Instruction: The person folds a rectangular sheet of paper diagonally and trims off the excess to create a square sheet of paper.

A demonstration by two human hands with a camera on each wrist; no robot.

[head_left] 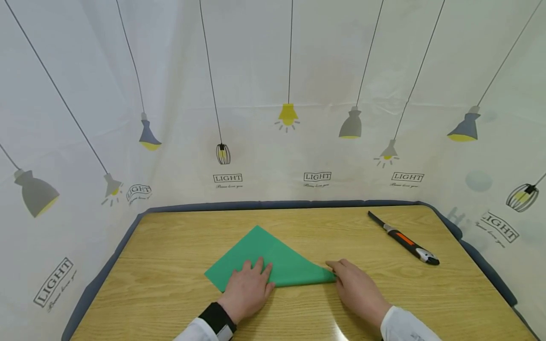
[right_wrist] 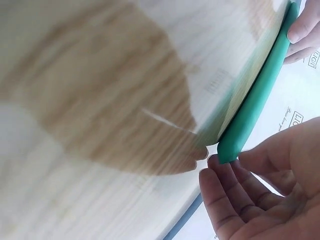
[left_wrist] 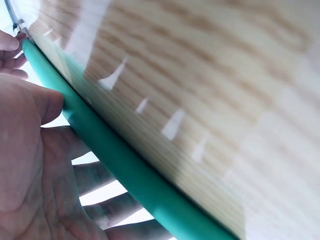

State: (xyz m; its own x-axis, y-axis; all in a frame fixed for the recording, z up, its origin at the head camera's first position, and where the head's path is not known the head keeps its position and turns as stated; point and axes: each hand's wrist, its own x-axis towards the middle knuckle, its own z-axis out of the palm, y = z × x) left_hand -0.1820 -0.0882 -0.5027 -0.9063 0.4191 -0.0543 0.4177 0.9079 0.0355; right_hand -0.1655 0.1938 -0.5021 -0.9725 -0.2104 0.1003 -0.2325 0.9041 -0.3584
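A folded sheet of green paper lies on the wooden table, one corner pointing away and another tapering to the right. My left hand rests on its near left part, fingers spread and straight. In the left wrist view, the thumb and fingers of that left hand lie along the rounded near fold. My right hand pinches the narrow right corner between thumb and fingers. Seen from the right wrist, the tip of the green paper sits between the thumb and fingertips of the right hand.
A utility knife with a dark blade and a black and orange handle lies at the back right of the wooden table. Dark blue padding runs along the table's edge. Behind it hangs a white curtain printed with lamps.
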